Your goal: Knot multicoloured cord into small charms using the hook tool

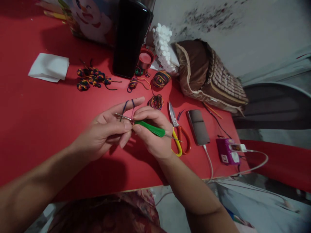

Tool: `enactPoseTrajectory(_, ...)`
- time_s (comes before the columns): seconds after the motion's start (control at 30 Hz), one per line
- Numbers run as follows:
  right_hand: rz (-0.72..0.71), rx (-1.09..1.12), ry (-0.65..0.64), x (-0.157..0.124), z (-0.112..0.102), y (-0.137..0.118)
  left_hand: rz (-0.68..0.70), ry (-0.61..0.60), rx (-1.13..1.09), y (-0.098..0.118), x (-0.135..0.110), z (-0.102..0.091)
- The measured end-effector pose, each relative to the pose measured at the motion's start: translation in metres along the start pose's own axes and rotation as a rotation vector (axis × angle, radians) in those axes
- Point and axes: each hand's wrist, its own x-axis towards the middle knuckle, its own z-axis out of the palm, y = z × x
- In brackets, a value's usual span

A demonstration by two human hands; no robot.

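Observation:
Between the fingers of my right hand (155, 129) is a crochet hook (151, 128) with a green handle and a thin metal shaft. Its tip points left, over my left hand (104, 129). Dark yarn (133, 104) loops round the stretched index finger of my left hand and runs down to the hook. My left thumb and another finger pinch at the yarn beside the shaft; the worked piece there is mostly hidden. Just past my right fingertips lies a loose multicoloured yarn bundle (156, 102), with a wound yarn ball (161, 79) behind it.
Scissors (175, 121) and a phone on a cable (198, 127) lie to the right, near a purple power box (227, 151). Small crocheted pieces (93, 78) and folded white paper (50, 67) are at left. A black upright object (131, 38) and a brown quilted bag (206, 71) stand behind.

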Motion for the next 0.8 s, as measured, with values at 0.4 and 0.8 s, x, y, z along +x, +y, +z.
enactPoseTrajectory(0.4,0.022,0.033,0.046,0.0,0.003,0.0,0.121,0.067,-0.087,0.003,0.004,0.0)
enactPoseTrajectory(0.8,0.155,0.277,0.017,-0.005,0.001,0.008,0.034,0.021,-0.178,0.006,0.003,-0.001)
